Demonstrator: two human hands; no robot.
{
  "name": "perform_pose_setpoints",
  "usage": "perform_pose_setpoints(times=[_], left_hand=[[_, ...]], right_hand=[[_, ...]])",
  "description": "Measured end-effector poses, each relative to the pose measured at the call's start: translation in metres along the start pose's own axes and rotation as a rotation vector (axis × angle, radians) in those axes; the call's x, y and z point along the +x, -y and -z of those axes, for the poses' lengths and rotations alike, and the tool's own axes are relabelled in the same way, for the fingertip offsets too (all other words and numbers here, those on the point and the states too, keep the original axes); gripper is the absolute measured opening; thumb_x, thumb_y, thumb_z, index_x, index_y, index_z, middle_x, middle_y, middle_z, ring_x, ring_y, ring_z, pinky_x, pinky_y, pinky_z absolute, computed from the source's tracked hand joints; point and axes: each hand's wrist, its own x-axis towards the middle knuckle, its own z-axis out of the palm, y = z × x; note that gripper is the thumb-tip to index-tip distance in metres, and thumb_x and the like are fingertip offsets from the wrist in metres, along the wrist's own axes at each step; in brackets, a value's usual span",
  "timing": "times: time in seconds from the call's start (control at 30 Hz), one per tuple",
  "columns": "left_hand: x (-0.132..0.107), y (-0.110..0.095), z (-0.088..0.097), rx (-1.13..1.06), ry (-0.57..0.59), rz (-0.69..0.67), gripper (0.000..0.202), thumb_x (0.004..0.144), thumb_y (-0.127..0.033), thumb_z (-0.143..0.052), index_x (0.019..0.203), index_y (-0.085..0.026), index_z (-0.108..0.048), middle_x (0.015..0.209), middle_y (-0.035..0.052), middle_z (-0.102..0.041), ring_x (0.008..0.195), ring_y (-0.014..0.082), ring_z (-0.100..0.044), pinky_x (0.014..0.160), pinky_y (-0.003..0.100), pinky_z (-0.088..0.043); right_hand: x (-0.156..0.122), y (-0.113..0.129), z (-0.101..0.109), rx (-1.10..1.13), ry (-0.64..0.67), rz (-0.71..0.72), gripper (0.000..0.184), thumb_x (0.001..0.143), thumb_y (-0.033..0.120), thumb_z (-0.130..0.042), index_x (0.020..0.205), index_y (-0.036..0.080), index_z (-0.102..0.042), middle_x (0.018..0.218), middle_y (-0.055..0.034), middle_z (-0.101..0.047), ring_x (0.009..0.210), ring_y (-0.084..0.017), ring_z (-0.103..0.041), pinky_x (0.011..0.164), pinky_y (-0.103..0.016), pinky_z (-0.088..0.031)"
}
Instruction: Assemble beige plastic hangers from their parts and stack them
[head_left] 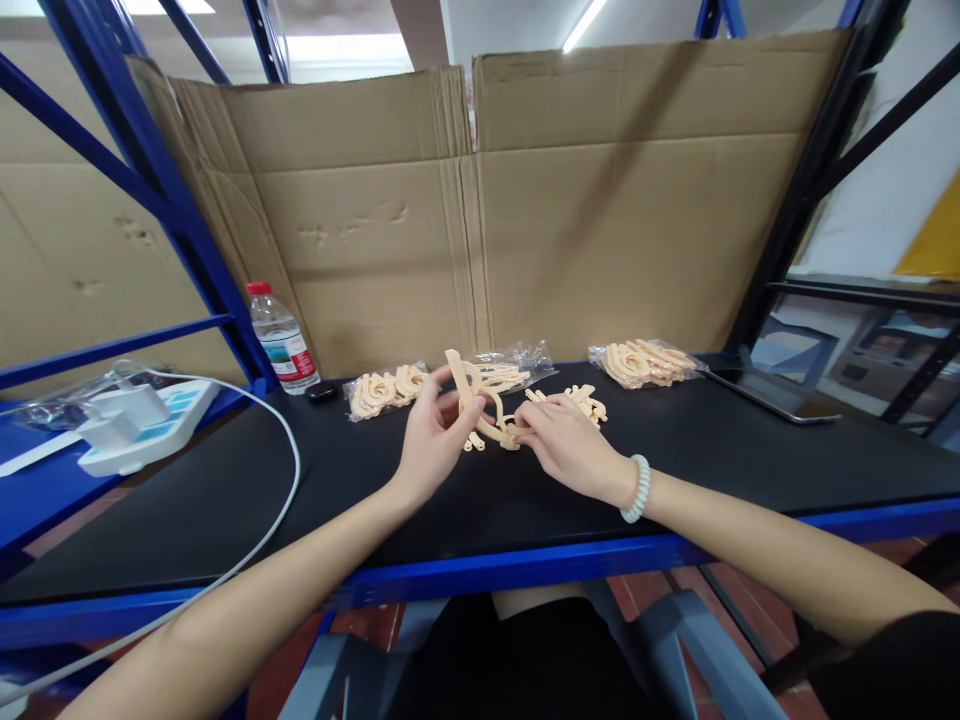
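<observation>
My left hand (pixel 433 432) is closed round a curved peach-coloured plastic part (pixel 471 392) and holds it upright over the black shelf top (pixel 750 450). My right hand (pixel 564 440), with a white bead bracelet at the wrist, pinches the lower end of the same part. Small loose peach pieces (pixel 581 400) lie just behind my right hand. Three clear bags of the same parts rest further back: one on the left (pixel 386 388), one in the middle (pixel 510 368), one on the right (pixel 645 362).
A water bottle (pixel 281 340) with a red cap stands at the back left beside a small black object (pixel 321 392). A white cable (pixel 281 480) runs from a white device (pixel 135 420) on the blue shelf. A tablet (pixel 772 395) lies at right. Cardboard sheets (pixel 480 210) wall the back.
</observation>
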Motion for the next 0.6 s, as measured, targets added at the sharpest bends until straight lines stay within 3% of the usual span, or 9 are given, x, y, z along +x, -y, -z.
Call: perform_pose_setpoints(times=[0.07, 0.17, 0.4, 0.6], left_hand=[[0.0004, 0.0006, 0.0013, 0.072, 0.042, 0.073, 0.024, 0.081, -0.032, -0.060, 0.098, -0.015, -0.055, 0.085, 0.0067, -0.068, 0.070, 0.0174, -0.067, 0.062, 0.029, -0.056], [0.0004, 0.0006, 0.0021, 0.176, 0.025, 0.115, 0.022, 0.081, -0.035, -0.060, 0.087, -0.013, -0.060, 0.075, 0.0062, -0.069, 0.066, 0.0170, -0.067, 0.054, 0.024, -0.052], [-0.0009, 0.0013, 0.0030, 0.254, 0.005, 0.114, 0.031, 0.082, -0.044, -0.056, 0.083, -0.013, -0.059, 0.066, 0.0045, -0.069, 0.057, 0.0162, -0.065, 0.052, 0.024, -0.051], [-0.0037, -0.0001, 0.0011, 0.310, 0.015, 0.098, 0.032, 0.083, -0.044, -0.056, 0.082, -0.012, -0.063, 0.065, 0.0051, -0.069, 0.057, 0.0168, -0.066, 0.055, 0.025, -0.052]], right_hand=[[-0.0006, -0.0014, -0.0018, -0.031, 0.024, 0.000, 0.012, 0.087, 0.009, -0.039, 0.082, 0.020, -0.042, 0.077, -0.0043, -0.058, 0.072, -0.019, -0.052, 0.079, -0.033, -0.034], [-0.0015, -0.0019, -0.0034, -0.046, 0.055, 0.002, 0.014, 0.085, 0.006, -0.038, 0.081, 0.020, -0.042, 0.074, -0.0034, -0.056, 0.070, -0.019, -0.051, 0.077, -0.032, -0.035], [-0.0026, 0.0015, -0.0002, 0.050, 0.015, 0.029, 0.009, 0.088, 0.014, -0.042, 0.082, 0.020, -0.043, 0.078, -0.0030, -0.055, 0.075, -0.018, -0.050, 0.079, -0.032, -0.033], [-0.0009, -0.0014, -0.0024, 0.072, 0.084, 0.027, 0.015, 0.087, 0.009, -0.043, 0.077, 0.020, -0.043, 0.070, -0.0005, -0.052, 0.070, -0.017, -0.049, 0.076, -0.030, -0.033]])
